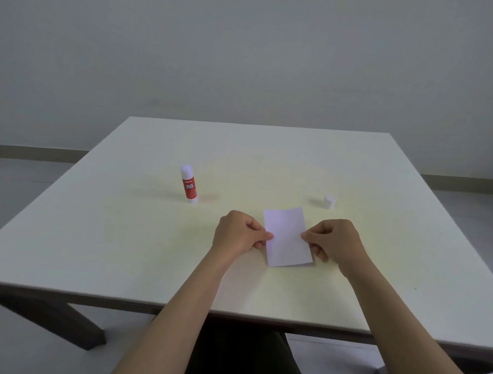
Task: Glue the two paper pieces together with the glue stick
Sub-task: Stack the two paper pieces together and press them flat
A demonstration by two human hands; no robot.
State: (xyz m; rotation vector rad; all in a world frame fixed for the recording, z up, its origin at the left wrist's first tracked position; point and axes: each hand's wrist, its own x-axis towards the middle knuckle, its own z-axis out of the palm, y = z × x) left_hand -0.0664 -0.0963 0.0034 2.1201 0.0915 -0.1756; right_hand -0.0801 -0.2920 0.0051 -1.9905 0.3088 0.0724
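A white rectangular paper (287, 238) lies near the middle of the table, one sheet on top of another, with a thin lower edge showing at the bottom right. My left hand (237, 233) pinches its left edge and my right hand (333, 239) pinches its right edge. The glue stick (189, 184), red with a white tip and base, stands upright to the far left of the paper. Its white cap (329, 202) sits apart on the table, beyond my right hand.
The cream table (147, 253) has its front edge close to my body and its far edge near a plain grey wall. Dark table legs show below the front edge.
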